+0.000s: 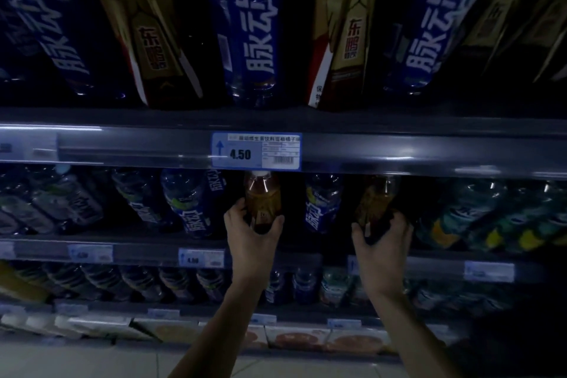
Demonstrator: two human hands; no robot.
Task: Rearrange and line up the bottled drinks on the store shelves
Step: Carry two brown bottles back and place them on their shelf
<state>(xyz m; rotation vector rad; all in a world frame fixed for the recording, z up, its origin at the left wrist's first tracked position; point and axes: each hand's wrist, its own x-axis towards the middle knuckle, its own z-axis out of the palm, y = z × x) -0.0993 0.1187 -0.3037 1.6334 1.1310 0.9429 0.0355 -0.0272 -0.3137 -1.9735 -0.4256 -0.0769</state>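
On the second shelf, my left hand (251,232) grips the lower part of an amber drink bottle with a white cap (262,195), which stands just under the 4.50 price tag. My right hand (383,244) grips a second amber bottle (376,202), tilted, further right on the same shelf. Between the two stands a blue-labelled bottle (322,205). More blue-labelled bottles (191,202) stand to the left.
The upper shelf carries tall blue-labelled bottles (251,27) and gold-labelled bottles (346,34). Its front rail (399,150) runs just above my hands. Green and yellow labelled bottles (491,218) fill the right. Lower shelves hold small bottles (184,282) and boxes (294,337).
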